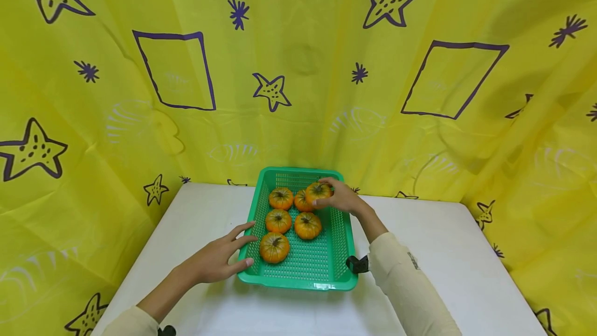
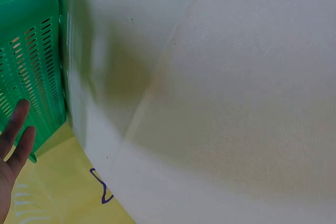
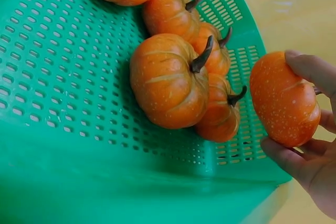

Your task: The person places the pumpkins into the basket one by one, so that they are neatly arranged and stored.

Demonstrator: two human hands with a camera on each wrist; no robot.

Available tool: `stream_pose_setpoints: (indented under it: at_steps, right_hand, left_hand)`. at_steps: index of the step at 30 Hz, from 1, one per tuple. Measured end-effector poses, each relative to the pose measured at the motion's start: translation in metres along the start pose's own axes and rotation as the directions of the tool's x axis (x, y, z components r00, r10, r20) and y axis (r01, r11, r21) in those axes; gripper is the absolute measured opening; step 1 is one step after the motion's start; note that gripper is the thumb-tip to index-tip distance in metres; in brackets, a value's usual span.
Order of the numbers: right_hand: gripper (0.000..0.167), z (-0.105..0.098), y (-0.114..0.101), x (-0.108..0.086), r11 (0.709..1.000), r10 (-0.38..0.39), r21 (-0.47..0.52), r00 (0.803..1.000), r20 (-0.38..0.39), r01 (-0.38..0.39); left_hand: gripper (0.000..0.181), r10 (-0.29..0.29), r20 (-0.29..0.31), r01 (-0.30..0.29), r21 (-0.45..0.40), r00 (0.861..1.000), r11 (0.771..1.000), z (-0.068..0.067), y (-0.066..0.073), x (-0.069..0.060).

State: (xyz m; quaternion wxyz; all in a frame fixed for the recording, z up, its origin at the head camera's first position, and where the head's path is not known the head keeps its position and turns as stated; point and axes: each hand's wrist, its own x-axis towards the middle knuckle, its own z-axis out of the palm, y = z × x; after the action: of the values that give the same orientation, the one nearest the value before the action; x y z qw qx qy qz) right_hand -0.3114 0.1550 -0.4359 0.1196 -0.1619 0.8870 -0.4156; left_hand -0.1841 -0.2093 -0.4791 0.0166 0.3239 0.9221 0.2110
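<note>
A small orange pumpkin (image 1: 318, 192) is gripped between the thumb and fingers of my right hand (image 1: 344, 199). In the right wrist view this pumpkin (image 3: 284, 100) is raised above the basket's far end, its stem side turned toward the palm. Several more pumpkins (image 1: 308, 226) with dark curved stems sit inside a green perforated plastic basket (image 1: 342, 268), mostly in its left and far part. At the basket's left side, my left hand (image 1: 219, 257) spreads its fingers by the rim, holding nothing; whether the fingertips touch the rim cannot be made out.
The basket stands on a white table (image 1: 420, 253) near its back edge. Yellow curtains (image 1: 308, 134) printed with starfish and frames hang behind and at both sides. A black strap (image 1: 357, 264) on the right wrist is close to the basket's right rim.
</note>
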Motion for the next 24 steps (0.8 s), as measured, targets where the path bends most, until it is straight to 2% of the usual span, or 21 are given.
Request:
stream_pose_setpoints:
  at_steps: [14, 24]
  right_hand:
    - [0.075, 0.013, -0.002, 0.006, 0.998, 0.059, -0.014, 0.998, 0.032, -0.059]
    - [0.068, 0.019, 0.002, 0.010, 0.997, 0.067, -0.044, 0.994, 0.083, -0.064]
  left_hand:
    - [0.056, -0.001, 0.007, 0.001, -0.004, 1.000, 1.000, -0.001, 0.000, 0.000]
    - [0.057, 0.006, 0.008, -0.006, -0.005, 1.000, 1.000, -0.002, 0.000, 0.000]
